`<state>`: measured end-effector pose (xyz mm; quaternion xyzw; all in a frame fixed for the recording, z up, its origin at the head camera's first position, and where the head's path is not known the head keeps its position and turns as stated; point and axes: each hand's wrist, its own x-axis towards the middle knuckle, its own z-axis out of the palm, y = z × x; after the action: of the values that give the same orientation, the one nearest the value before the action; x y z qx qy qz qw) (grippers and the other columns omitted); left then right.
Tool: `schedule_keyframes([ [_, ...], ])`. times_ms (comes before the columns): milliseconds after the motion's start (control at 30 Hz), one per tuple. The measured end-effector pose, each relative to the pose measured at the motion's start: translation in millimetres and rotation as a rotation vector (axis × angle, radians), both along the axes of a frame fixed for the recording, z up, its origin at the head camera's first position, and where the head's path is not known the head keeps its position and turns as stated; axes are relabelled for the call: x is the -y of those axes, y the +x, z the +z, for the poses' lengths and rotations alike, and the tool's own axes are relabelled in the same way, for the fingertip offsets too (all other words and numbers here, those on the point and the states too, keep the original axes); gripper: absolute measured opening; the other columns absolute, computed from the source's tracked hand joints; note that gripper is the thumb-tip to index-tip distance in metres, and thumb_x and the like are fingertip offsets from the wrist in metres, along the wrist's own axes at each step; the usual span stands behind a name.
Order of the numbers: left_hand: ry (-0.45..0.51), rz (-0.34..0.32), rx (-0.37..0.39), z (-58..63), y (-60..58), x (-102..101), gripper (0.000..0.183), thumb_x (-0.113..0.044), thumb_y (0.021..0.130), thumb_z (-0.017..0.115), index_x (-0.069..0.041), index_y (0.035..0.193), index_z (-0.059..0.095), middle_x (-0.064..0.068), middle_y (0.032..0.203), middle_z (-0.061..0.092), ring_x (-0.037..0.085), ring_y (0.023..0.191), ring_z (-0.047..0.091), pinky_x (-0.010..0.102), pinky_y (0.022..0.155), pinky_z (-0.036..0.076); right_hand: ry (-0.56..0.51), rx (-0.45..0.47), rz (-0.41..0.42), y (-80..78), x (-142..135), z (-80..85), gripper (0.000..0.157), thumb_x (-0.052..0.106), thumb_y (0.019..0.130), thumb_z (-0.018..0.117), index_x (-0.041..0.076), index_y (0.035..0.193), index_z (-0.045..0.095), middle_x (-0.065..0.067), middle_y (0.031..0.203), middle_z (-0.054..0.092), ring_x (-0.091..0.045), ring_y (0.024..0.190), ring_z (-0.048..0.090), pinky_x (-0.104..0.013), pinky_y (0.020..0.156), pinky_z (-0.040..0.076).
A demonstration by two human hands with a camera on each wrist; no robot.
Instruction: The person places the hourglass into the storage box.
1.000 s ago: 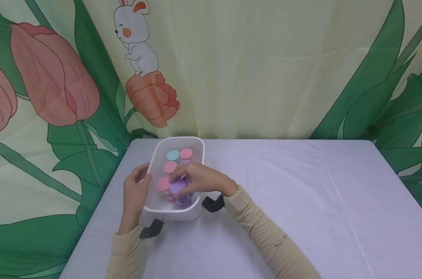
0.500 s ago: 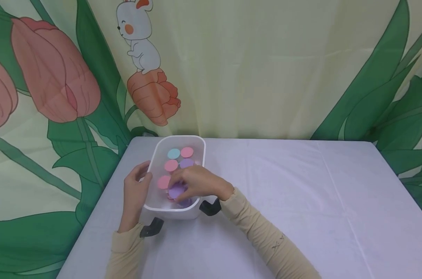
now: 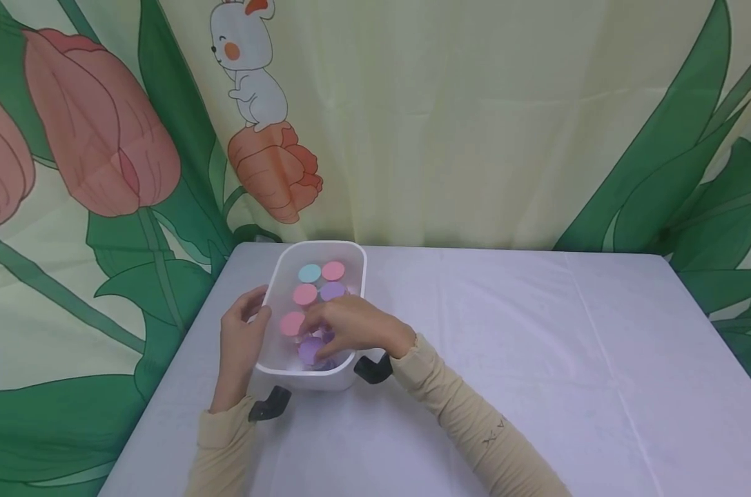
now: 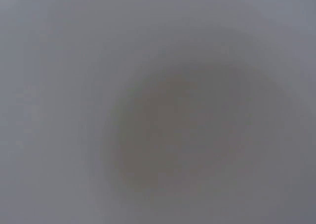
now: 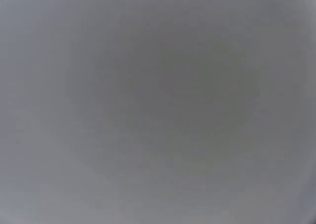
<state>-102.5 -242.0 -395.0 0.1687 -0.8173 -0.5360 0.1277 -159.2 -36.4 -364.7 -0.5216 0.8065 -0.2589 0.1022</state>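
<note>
A white plastic bin [image 3: 338,382] stands at the left of the table, with several small clear jars in it, lidded in pink, purple and blue. My right hand [image 3: 357,324] reaches over the bin's right wall, thumb and fingers at a jar with a purple lid [image 3: 310,351] near the front. My fingers partly cover that jar, and its body is mostly hidden. Just behind it is a pink-lidded jar [image 3: 291,324]. My left hand [image 3: 241,342] rests against the bin's left wall, thumb and fingers near the rim. Both wrist views are blurred grey and show no hand.
Farther back in the bin are a blue-lidded jar [image 3: 309,273], two pink-lidded ones and another purple-lidded jar [image 3: 333,290]. A white cloth [image 3: 524,359] covers the table, and a printed curtain [image 3: 450,138] hangs behind it.
My right hand has lowered the purple-lidded jar into the front of the bin, and its lid has shifted slightly left. The left hand keeps its place. The head view has tilted a little.
</note>
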Motion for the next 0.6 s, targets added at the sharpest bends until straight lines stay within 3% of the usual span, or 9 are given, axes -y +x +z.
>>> schedule_keyframes([
  [167,-0.007,-0.008,0.001,-0.9,-0.8,0.7,0.041,-0.020,0.098,0.050,-0.015,0.139,0.057,0.012,0.137,0.060,0.032,0.125,0.057,0.057,0.099,0.050,-0.057,0.076,0.001,0.3,-4.0,-0.5,0.039,0.025,0.079,0.084,0.013,0.114,0.074,0.002,0.110,0.072,-0.015,0.101,0.066,-0.018,0.089,0.050],
  [333,-0.015,-0.016,0.002,-0.8,-3.9,2.1,0.042,-0.018,0.098,0.050,-0.014,0.139,0.056,0.012,0.136,0.060,0.031,0.123,0.058,0.054,0.099,0.051,-0.107,0.161,0.012,-1.0,-9.0,3.5,0.037,0.019,0.081,0.083,0.012,0.115,0.071,0.003,0.110,0.069,-0.013,0.102,0.065,-0.027,0.094,0.054],
  [600,-0.070,-0.045,-0.037,7.5,-6.2,5.4,0.041,-0.014,0.095,0.056,-0.008,0.136,0.058,0.015,0.134,0.060,0.031,0.124,0.056,0.049,0.106,0.045,-0.165,0.158,0.047,-4.9,-18.6,4.2,0.043,0.015,0.085,0.078,0.007,0.125,0.066,-0.003,0.119,0.066,-0.021,0.106,0.066,-0.033,0.096,0.054],
])
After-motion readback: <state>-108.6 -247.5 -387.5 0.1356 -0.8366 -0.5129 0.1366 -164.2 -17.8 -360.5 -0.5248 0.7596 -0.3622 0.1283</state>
